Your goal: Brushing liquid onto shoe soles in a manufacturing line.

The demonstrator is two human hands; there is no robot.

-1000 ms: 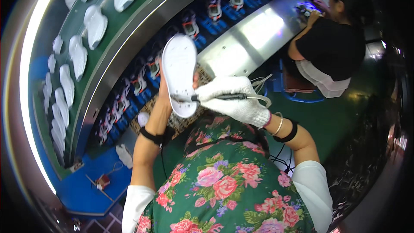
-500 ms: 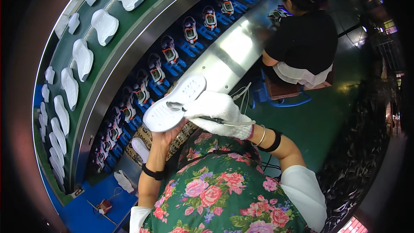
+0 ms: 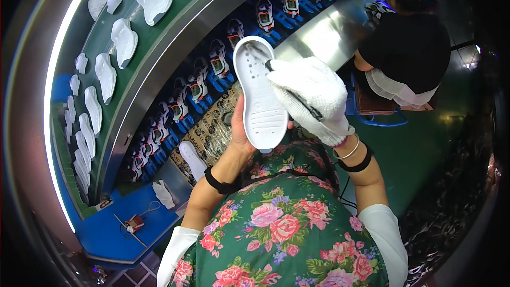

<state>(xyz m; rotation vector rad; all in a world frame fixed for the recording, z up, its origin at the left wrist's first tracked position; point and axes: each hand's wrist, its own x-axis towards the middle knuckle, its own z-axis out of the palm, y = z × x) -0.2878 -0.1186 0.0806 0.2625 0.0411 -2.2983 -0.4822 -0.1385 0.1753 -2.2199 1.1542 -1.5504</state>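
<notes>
My left hand (image 3: 240, 127) is bare and holds a white shoe sole (image 3: 259, 95) from beneath, its inner side facing up and its toe pointing away from me. My right hand (image 3: 312, 95) wears a white knitted glove and grips a thin brush (image 3: 268, 62) whose tip touches the sole near its far end. Both hands are raised in front of my floral apron (image 3: 281, 228).
A green conveyor (image 3: 133, 69) carrying several white soles (image 3: 124, 41) curves along the left. Beside it runs a row of blue holders with shoes (image 3: 197, 86). Another person in black (image 3: 409, 48) works at the steel table (image 3: 324, 32) on the right. One more white sole (image 3: 192, 160) lies near my left arm.
The sole has turned from lying sideways to pointing away from me and has risen. My gloved hand has moved the brush to its far end.
</notes>
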